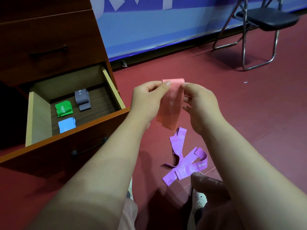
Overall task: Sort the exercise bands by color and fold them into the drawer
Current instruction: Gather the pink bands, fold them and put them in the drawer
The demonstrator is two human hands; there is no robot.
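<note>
Left hand (146,103) and right hand (199,107) in a pinch atop pink band (171,107), long axis vertical, seemingly doubled

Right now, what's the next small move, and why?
Probably fold the pink band in half: the left hand and right hand pinch its top, it hangs long, while the green band, blue band and grey band in the drawer lie folded small.
</note>
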